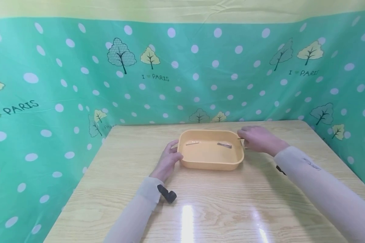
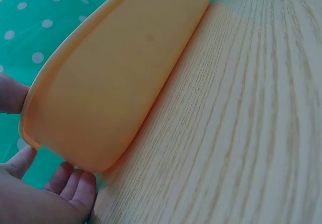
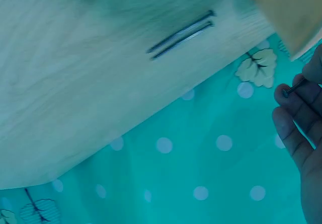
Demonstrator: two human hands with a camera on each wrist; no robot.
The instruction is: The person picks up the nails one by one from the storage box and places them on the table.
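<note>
A shallow yellow-orange plastic tray point(image 1: 211, 165) with rounded corners sits on the table. Inside it, a single nail point(image 1: 192, 143) lies toward the left and a small group of nails point(image 1: 224, 145) toward the right. At the tray's left end my left hand point(image 1: 167, 161) holds the wall, its fingers point(image 2: 83, 189) against the outside. Just beyond the right rim, my right hand point(image 1: 259, 139) pinches a dark nail point(image 3: 294, 87) between thumb and fingertips. Two more nails point(image 3: 182, 34) lie side by side on the table in the right wrist view.
The light wood-grain table point(image 1: 134, 148) meets a green dotted curtain point(image 1: 158, 91) at its back and sides. Both forearms reach in from the front, with a black strap piece point(image 1: 168, 193) at the left wrist. Bright light reflections point(image 1: 187, 222) show on the near tabletop.
</note>
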